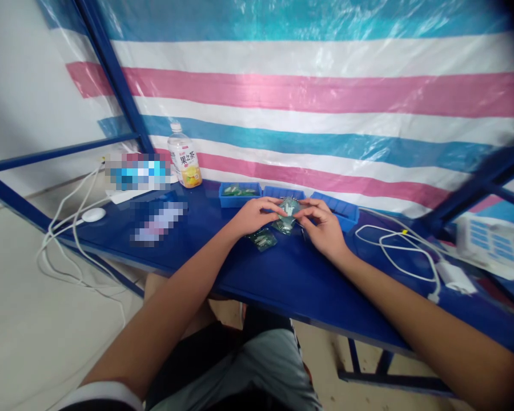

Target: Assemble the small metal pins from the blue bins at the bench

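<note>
My left hand (259,216) and my right hand (323,225) meet above the blue table, each with thumb and fingers closed on a small shiny green flat piece (289,206). Whether it is a circuit board or a packet is too small to tell. Just under it, another glossy green piece (284,225) shows between the hands. A dark green flat piece with pale markings (263,240) lies on the table below my left hand. Behind the hands stand a blue bin with green pieces in it (240,200), a middle blue bin (276,192) partly hidden, and a right blue bin (346,214).
A drink bottle (185,160) stands at the back left, near blurred-out items. White cables (75,245) hang over the left edge. On the right lie a white charging cable (394,257), an adapter (454,277) and a white power strip (490,245). Striped sheeting (282,91) hangs behind.
</note>
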Demonstrator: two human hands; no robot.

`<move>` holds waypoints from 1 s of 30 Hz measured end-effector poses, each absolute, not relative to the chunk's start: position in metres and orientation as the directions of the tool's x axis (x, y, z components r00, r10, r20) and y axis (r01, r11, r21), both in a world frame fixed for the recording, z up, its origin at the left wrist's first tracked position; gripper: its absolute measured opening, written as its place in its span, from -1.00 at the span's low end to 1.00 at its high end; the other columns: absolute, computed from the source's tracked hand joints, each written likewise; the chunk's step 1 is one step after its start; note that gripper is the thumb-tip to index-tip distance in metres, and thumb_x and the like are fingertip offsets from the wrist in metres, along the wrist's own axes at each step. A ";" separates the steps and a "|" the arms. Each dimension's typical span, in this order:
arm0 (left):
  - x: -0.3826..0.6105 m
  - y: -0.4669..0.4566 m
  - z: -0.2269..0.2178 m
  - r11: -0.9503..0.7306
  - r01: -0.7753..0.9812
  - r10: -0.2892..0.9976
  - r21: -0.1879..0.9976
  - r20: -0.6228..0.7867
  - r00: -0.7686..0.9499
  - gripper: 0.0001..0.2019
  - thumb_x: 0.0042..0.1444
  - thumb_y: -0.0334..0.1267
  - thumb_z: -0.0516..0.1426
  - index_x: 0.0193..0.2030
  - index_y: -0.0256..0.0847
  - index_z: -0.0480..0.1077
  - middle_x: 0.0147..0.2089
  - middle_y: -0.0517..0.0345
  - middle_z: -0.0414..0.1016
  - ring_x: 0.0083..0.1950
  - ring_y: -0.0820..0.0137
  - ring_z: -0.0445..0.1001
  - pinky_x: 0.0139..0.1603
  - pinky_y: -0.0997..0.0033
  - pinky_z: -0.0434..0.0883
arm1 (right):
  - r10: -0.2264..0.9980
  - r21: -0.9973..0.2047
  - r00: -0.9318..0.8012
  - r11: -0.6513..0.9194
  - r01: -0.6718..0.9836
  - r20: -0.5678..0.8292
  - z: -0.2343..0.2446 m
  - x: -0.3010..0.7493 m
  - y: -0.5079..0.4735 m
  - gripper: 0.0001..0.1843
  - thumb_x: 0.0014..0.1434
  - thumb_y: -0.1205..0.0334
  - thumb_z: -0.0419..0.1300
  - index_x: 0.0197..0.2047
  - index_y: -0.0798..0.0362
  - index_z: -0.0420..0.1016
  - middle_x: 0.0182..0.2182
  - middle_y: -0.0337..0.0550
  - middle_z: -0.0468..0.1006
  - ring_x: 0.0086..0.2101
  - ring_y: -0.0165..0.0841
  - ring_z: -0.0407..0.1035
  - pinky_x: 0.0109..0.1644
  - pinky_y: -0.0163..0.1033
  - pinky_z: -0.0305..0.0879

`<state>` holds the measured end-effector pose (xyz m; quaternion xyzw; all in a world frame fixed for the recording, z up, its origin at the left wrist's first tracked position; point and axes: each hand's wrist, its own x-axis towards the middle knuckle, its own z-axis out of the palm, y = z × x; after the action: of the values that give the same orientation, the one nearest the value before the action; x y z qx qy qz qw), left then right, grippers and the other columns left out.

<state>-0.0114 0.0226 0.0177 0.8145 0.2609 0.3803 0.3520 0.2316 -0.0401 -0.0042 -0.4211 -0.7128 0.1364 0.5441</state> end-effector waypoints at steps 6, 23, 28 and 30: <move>-0.007 0.021 0.017 -0.575 0.130 0.721 0.808 0.425 0.548 -0.77 0.24 -0.33 0.25 0.00 -0.20 0.68 0.22 -0.11 0.59 0.24 0.15 0.57 0.24 0.12 0.53 | 0.724 -0.605 -0.102 0.638 0.475 0.683 0.002 0.224 -0.049 -0.75 0.44 0.18 0.18 0.00 -0.15 0.71 0.06 -0.04 0.63 0.09 -0.09 0.53 0.29 0.16 0.42; -0.038 0.026 0.018 -0.378 0.862 0.798 0.337 0.591 0.119 -0.60 0.39 -0.10 0.11 0.24 -0.21 0.50 0.42 -0.20 0.38 0.51 -0.22 0.14 0.48 -0.30 0.18 | 0.623 -0.384 -0.576 0.782 0.491 0.530 -0.006 0.218 -0.051 -0.65 0.43 0.17 0.23 0.24 -0.16 0.59 0.21 0.00 0.60 0.28 -0.02 0.42 0.42 0.31 0.31; -0.035 0.025 0.019 -0.412 0.839 0.805 0.356 0.573 0.152 -0.68 0.40 -0.11 0.10 0.11 -0.17 0.57 0.33 -0.14 0.46 0.49 -0.17 0.20 0.48 -0.29 0.18 | 0.605 -0.386 -0.624 0.796 0.466 0.494 -0.002 0.218 -0.053 -0.65 0.43 0.15 0.24 0.24 -0.17 0.59 0.22 -0.01 0.61 0.29 -0.01 0.41 0.42 0.32 0.31; -0.036 0.025 0.022 -0.428 0.817 0.793 0.387 0.594 0.134 -0.68 0.42 -0.12 0.08 0.11 -0.16 0.57 0.29 -0.14 0.49 0.44 -0.12 0.27 0.48 -0.23 0.19 | 0.594 -0.391 -0.642 0.803 0.449 0.484 0.000 0.216 -0.055 -0.64 0.43 0.14 0.25 0.25 -0.19 0.59 0.23 -0.02 0.61 0.31 0.00 0.40 0.43 0.31 0.31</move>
<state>-0.0361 0.0245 0.0221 0.7529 0.5346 0.3836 -0.0154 0.2165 -0.0550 -0.0001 -0.2904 -0.8984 0.1182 0.3076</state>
